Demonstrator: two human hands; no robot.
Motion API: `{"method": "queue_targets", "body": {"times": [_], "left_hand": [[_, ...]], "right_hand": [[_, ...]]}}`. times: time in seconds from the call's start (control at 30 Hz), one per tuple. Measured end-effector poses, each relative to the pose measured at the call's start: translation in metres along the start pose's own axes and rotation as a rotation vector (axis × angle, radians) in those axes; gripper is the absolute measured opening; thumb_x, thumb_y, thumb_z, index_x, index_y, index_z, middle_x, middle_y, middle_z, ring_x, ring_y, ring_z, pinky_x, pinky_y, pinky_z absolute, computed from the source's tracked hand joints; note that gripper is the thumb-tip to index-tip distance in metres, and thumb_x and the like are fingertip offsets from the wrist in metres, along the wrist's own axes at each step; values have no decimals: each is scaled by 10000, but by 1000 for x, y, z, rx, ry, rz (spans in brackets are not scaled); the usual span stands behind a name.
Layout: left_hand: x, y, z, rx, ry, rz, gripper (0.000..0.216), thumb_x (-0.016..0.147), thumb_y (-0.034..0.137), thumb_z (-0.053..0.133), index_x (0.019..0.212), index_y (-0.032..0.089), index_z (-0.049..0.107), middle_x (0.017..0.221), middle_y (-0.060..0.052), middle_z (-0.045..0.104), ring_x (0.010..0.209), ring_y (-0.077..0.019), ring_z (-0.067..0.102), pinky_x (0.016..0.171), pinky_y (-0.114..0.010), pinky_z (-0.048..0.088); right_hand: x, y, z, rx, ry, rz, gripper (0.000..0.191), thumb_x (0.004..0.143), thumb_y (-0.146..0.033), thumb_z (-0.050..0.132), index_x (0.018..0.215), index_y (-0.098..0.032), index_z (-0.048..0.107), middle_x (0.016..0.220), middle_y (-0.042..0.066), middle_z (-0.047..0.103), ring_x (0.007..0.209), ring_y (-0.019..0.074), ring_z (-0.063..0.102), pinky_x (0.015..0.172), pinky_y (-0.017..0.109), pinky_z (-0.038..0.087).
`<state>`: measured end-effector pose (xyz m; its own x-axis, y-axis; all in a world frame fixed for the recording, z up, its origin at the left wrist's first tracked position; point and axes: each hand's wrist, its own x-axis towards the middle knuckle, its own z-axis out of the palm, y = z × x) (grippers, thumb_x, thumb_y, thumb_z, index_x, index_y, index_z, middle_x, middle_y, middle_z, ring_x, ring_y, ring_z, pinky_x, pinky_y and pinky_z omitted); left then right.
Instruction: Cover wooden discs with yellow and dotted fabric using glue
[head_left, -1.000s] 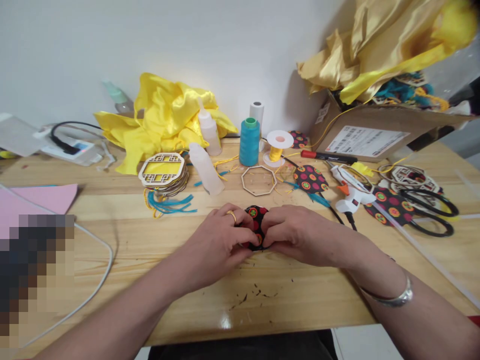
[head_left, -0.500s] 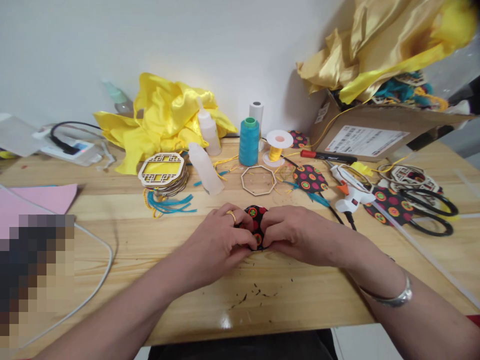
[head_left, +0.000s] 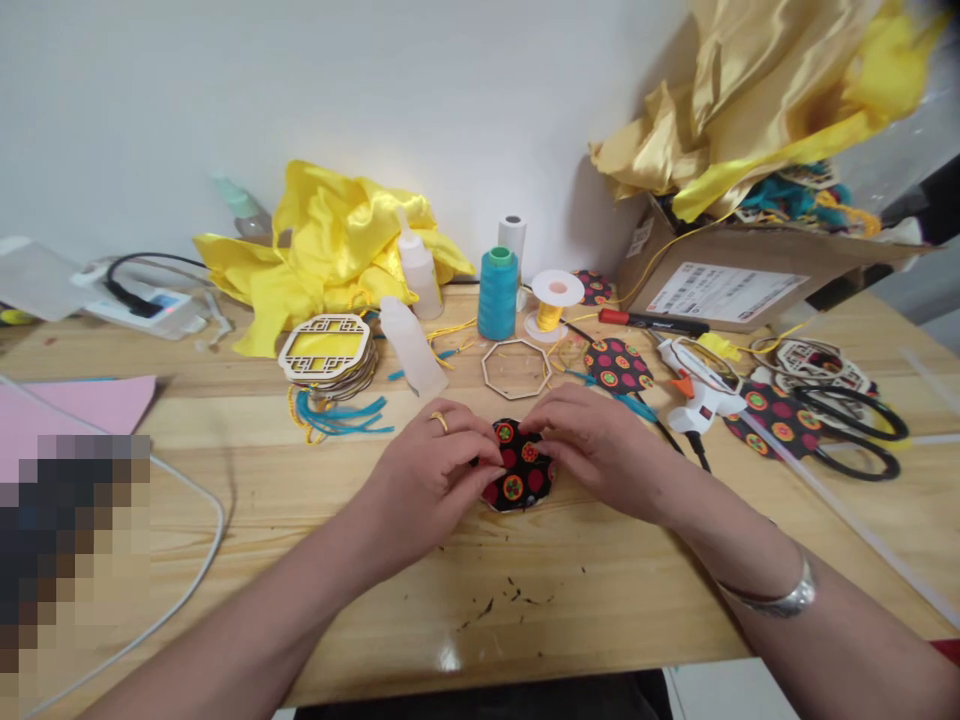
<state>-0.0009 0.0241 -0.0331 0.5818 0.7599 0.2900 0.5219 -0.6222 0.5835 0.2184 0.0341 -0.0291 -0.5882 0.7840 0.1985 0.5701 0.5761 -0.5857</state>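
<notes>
Pale fretwork frames (head_left: 326, 350) lie left; from afar, I see the fingers of my left hand (head_left: 427, 470) pinching the black floral fabric disc (head_left: 521, 485) on the counter (head_left: 420, 620), those of my right hand (head_left: 611, 450) parted over its edge. Edge-smoothing, I judge; next calls for even pressure.

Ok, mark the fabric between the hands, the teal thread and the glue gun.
Fabric (head_left: 521, 470), head view, its printed middle.
Teal thread (head_left: 497, 302), head view, its wound side.
Glue gun (head_left: 718, 400), head view, its white body.
</notes>
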Motion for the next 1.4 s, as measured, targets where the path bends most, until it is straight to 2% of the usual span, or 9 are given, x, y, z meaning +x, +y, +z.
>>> {"method": "queue_targets", "body": {"times": [0.07,0.13,0.3,0.6,0.87,1.1,1.2,1.3,1.4], "left_hand": [[0,-1,2,52,14,27,110,843,157,577,883,212,663,959,-30,679,980,-201,518,902,-386,433],[0,-2,4,93,-37,29,125,834,184,599,941,204,661,1053,-39,673,1048,-224,478,946,-416,406],[-2,-3,7,158,-134,-60,346,752,306,704,1075,204,633,1205,-46,633,1139,-288,406,972,-495,371],[0,-1,5,159,-225,-186,371,730,319,720,1080,237,627,1276,-19,601,1149,-310,405,958,-531,336],[-1,-3,4,162,-252,-222,380,740,388,700,1094,273,621,1302,24,583,1138,-303,401,965,-513,325],[0,-5,2,72,-216,-167,364,707,322,741,1054,264,649,1246,-18,596,1125,-292,437,942,-497,364],[0,-6,-1,3,-79,-177,203,790,266,657,991,240,674,1179,-46,607,1099,-252,494,950,-460,391],[0,-7,-4,-16,114,-233,134,841,227,583,937,203,674,1054,-55,634,1009,-210,558,915,-408,433],[0,-8,-3,53,160,-212,115,839,185,571,883,185,678,949,-49,644,916,-201,571,834,-378,462]], "right_hand": [[1,0,-1,-3,-38,-15,191,823,-98,576,990,-184,613,971,65,606,941,194,529,821,332,448],[1,-2,-3,-1,-86,-14,220,803,-139,634,1020,-173,612,1005,74,593,958,201,519,839,343,448],[2,-3,-3,10,-166,-9,308,769,-166,686,1067,-143,607,1045,91,574,981,211,507,860,356,444],[1,1,-1,56,-217,25,340,749,-145,697,1076,-155,606,1072,77,556,976,195,508,869,335,439],[3,0,-1,41,-215,38,346,740,-170,717,1069,-145,615,1062,76,567,978,200,512,866,339,440],[0,1,-1,55,-197,17,353,736,-179,727,1071,-169,615,1064,67,580,992,202,513,863,341,447],[1,2,-3,95,-158,-19,334,763,-210,715,1078,-178,608,1053,65,593,985,194,521,858,339,453],[2,1,-4,123,2,-11,223,827,-157,626,1049,-175,606,1026,63,603,970,177,539,849,333,460],[2,-2,-1,140,108,-15,218,831,-71,565,1020,-173,608,1029,62,609,963,162,559,850,321,469]]}}
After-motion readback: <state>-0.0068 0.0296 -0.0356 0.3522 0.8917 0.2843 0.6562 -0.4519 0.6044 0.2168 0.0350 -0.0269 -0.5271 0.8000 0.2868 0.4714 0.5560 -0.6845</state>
